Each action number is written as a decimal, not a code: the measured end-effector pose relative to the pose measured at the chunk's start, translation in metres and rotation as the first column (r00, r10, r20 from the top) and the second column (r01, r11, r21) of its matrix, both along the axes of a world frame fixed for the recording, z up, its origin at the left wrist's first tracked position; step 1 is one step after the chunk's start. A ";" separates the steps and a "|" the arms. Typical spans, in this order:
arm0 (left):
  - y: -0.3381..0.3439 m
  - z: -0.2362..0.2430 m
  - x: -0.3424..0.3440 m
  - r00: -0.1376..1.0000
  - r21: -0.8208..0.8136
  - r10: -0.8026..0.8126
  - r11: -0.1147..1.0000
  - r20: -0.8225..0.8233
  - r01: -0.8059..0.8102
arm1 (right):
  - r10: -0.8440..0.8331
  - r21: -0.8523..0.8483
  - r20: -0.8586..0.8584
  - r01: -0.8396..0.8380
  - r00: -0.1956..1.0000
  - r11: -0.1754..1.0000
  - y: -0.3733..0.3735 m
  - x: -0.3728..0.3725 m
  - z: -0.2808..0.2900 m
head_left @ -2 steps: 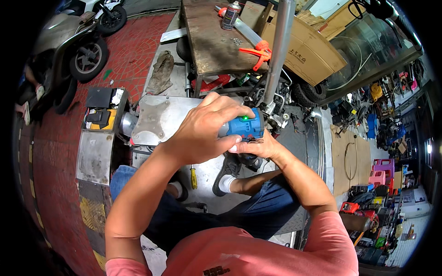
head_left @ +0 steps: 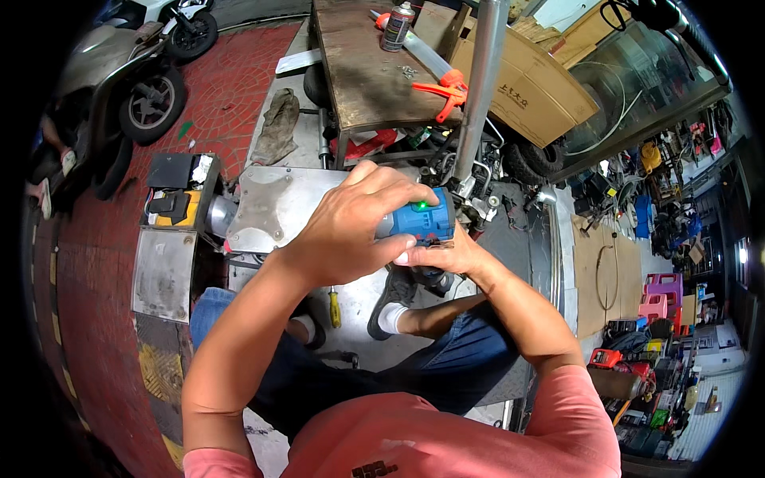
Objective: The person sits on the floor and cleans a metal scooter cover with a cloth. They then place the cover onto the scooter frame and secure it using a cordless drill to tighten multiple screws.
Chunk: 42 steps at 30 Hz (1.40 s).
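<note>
A blue cordless power tool (head_left: 422,220) with a small green light on top is held at chest height. My left hand (head_left: 351,227) wraps over its top and rear. Under its front end my right hand (head_left: 442,256) grips it from below, fingertips showing beneath the blue body. Both hands hover over a metal engine part (head_left: 271,205) and a tangle of mechanical pieces (head_left: 478,199) beside an upright grey pole (head_left: 480,80). The tool's working end is hidden behind my fingers.
A brown workbench (head_left: 358,72) stands ahead with a spray can (head_left: 396,25) and an orange clamp (head_left: 443,88). A yellow-handled screwdriver (head_left: 335,307) lies by my feet. Scooters (head_left: 135,80) are parked at left, a battery box (head_left: 177,195) sits nearby, and cluttered shelves (head_left: 661,319) fill the right.
</note>
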<state>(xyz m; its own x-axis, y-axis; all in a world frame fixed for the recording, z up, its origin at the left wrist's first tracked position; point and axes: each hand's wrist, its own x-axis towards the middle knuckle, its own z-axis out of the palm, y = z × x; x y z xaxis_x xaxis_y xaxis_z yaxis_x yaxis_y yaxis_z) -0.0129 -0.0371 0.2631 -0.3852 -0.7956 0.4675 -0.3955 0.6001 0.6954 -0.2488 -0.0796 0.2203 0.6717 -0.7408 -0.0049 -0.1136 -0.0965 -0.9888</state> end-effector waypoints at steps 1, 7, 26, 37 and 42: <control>0.000 0.000 -0.001 1.000 0.002 0.002 1.000 0.008 -0.002 | 0.012 -0.009 -0.016 -0.013 1.000 1.000 -0.001 -0.002 0.000; -0.001 -0.003 -0.003 1.000 -0.031 -0.014 0.999 0.014 0.015 | 0.039 -0.086 -0.059 -0.044 0.998 0.995 -0.004 -0.007 -0.007; 0.002 -0.003 0.004 0.998 0.004 -0.016 1.000 0.061 0.016 | 0.047 -0.105 -0.106 -0.058 0.993 0.993 -0.005 -0.005 -0.016; 0.002 -0.005 0.000 0.997 0.011 -0.005 1.000 0.082 0.004 | 0.027 -0.085 -0.096 -0.035 0.995 0.996 -0.003 -0.006 -0.016; 0.003 -0.003 0.000 0.995 0.025 0.000 1.000 0.095 -0.002 | 0.037 -0.068 -0.103 -0.044 0.994 0.997 -0.005 -0.007 -0.019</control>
<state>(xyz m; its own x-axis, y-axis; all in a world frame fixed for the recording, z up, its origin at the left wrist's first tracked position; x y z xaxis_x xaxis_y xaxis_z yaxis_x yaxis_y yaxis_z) -0.0128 -0.0341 0.2597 -0.4263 -0.8072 0.4083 -0.4614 0.5823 0.6694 -0.2560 -0.0841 0.2016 0.7001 -0.7137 -0.0236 -0.2080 -0.1722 -0.9629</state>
